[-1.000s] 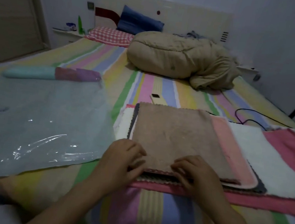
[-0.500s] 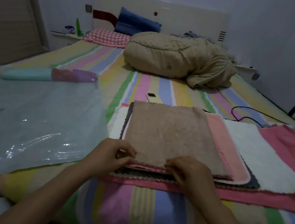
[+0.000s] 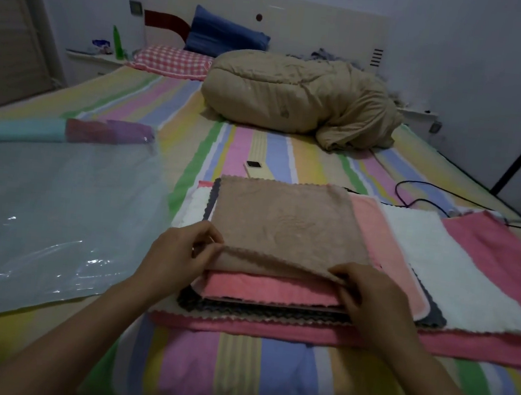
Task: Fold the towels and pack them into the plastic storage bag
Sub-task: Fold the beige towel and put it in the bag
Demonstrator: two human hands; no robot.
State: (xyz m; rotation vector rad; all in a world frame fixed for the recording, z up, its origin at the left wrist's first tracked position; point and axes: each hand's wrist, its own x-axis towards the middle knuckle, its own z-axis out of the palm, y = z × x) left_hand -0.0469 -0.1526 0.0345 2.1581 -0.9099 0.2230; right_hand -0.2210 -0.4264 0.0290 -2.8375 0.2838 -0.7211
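Note:
A beige towel lies on top of a stack of flat towels on the striped bed. My left hand pinches its near left corner and my right hand pinches its near right corner; that near edge is lifted off the pink towel below. Under those lie a dark grey towel, a white towel and a larger pink towel. The clear plastic storage bag lies flat to the left of the stack, with its coloured zip end at the far side.
A phone lies just beyond the stack. A black cable curls at the right behind the towels. A bundled tan duvet, a checked pillow and a blue pillow sit at the head of the bed.
Both hands went from pressing on the stack's near edge to pinching the beige towel's near corners and lifting that edge, which uncovers the pink towel beneath.

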